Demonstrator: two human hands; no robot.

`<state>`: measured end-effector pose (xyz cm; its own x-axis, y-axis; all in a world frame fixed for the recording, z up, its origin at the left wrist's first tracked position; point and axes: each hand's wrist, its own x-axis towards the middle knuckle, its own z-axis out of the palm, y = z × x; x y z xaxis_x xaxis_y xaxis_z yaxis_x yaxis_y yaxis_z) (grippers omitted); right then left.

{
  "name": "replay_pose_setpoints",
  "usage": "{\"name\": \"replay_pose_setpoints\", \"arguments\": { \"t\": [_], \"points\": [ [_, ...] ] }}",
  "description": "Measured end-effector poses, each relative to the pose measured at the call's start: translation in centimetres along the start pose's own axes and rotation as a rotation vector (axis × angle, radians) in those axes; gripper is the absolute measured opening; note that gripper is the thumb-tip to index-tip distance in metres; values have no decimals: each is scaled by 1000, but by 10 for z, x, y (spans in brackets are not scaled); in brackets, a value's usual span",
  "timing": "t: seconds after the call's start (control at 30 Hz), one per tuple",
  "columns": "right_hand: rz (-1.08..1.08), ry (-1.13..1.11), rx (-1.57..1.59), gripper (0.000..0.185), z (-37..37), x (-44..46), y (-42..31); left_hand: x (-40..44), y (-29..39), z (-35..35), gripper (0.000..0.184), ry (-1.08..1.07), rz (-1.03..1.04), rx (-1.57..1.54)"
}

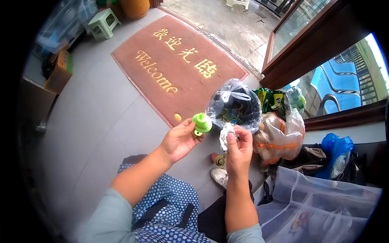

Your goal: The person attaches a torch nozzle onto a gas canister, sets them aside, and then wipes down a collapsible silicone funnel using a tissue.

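Observation:
My left hand [181, 141] is closed on a small bright green ridged piece [201, 122], shaped like a collapsible funnel with a holed tab. To its right, my right hand [240, 148] pinches a crumpled white tissue [225, 137]. A thin metallic item [223, 159] hangs below the tissue; how it is held is hidden. The hands are apart. Just beyond them stands a bin lined with a clear plastic bag [254, 106], with dark and green scraps inside.
A brown welcome mat [139, 85] lies by the open doorway. Right of the bin are a translucent bag [281, 135], green packets [269, 100] and a blue bag [337, 146]. A can [219, 159] stands near my shoe. A stool [103, 24] is at the upper left.

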<state>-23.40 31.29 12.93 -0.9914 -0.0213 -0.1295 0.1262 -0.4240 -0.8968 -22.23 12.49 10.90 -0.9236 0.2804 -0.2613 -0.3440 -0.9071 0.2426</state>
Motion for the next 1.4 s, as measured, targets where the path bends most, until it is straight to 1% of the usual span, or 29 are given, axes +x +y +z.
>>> {"name": "replay_pose_setpoints", "arguments": {
  "t": [0.03, 0.1, 0.13, 0.17, 0.23, 0.3, 0.37, 0.43, 0.5, 0.53, 0.6, 0.63, 0.7, 0.73, 0.77, 0.8, 0.83, 0.87, 0.9, 0.97, 1.0, 1.03, 1.1, 1.13, 1.17, 1.23, 1.3, 1.37, 1.4],
  "points": [
    [5, 10, -2, 16, 3, 0, 2, -1, -1, 3, 26, 16, -14, 14],
    [-229, -67, -207, 22, 12, -3, 4, -1, -5, 3, 28, 34, -31, 23],
    [-365, -101, -521, 28, 15, -4, 1, -1, -7, 3, 27, 69, -27, 86],
    [-514, -167, -670, 26, 20, -6, -2, -1, -9, 2, 27, 103, -24, 148],
    [-585, -221, -848, 23, 25, -11, 9, -5, -17, -3, 27, 124, -14, 192],
    [-518, -175, -841, 18, 19, -9, 11, -8, -19, -4, 27, 143, 2, 240],
    [-497, -8, -985, 16, -2, 4, 17, -8, -14, -2, 28, 195, 20, 209],
    [-154, 125, -745, 10, -20, 12, 21, -10, -9, 5, 27, 172, 17, 218],
    [-224, 76, -525, 10, -20, 16, 24, -13, -10, 5, 27, 162, 27, 203],
    [-217, 69, -530, 10, -16, 13, 23, -12, -10, 2, 26, 167, 1, 198],
    [-6, -43, -335, 16, -5, 1, 18, -14, -9, -4, 26, 186, -29, 198],
    [0, -44, -334, 16, -2, -1, 16, -14, -9, -6, 25, 189, -29, 231],
    [187, -80, -333, 20, 1, -3, 12, -15, -9, -7, 24, 189, -29, 259],
    [103, -133, -395, 28, 1, 0, 15, -16, -7, -5, 24, 204, -19, 319],
    [104, -131, -398, 28, 3, 1, 16, -16, -6, -4, 23, 218, -9, 380],
    [56, -171, -383, 33, 6, 1, 16, -16, -6, -4, 23, 217, -11, 376],
    [8, -212, -368, 37, 9, 1, 15, -16, -6, -4, 22, 203, 30, 482],
    [67, -206, -386, 37, 11, -2, 10, -16, -6, -4, 21, 188, 71, 587],
    [69, -206, -390, 37, 9, 0, 13, -16, -7, -4, 21, 188, 70, 583],
    [-427, -276, -744, 26, 8, 3, 22, -17, -8, -6, 18, 169, 94, 630],
    [-288, -202, -635, 20, 24, -5, 10, -18, -8, -7, 18, 173, 95, 632],
    [-287, -203, -631, 20, 23, -6, 12, -18, -8, -8, 17, 185, 99, 621],
    [-379, -263, -797, 19, 20, -6, 14, -20, -9, -6, 16, 197, 104, 615],
    [-437, -279, -858, 18, 24, -8, 10, -20, -11, -4, 16, 248, 52, 516],
    [-439, -280, -854, 18, 24, -9, 12, -21, -11, -3, 17, 299, 3, 417],
    [-548, -241, -926, 18, 24, -10, 18, -20, -12, -1, 15, 281, 34, 415],
    [-541, -224, -900, 19, 26, -10, 18, -20, -11, 0, 13, 262, 58, 409],
    [-508, -227, -849, 21, 29, -10, 12, -20, -10, 4, 10, 185, 202, 697],
    [-505, -224, -852, 21, 26, -10, 14, -20, -11, 3, 10, 184, 197, 696]
  ]
}}
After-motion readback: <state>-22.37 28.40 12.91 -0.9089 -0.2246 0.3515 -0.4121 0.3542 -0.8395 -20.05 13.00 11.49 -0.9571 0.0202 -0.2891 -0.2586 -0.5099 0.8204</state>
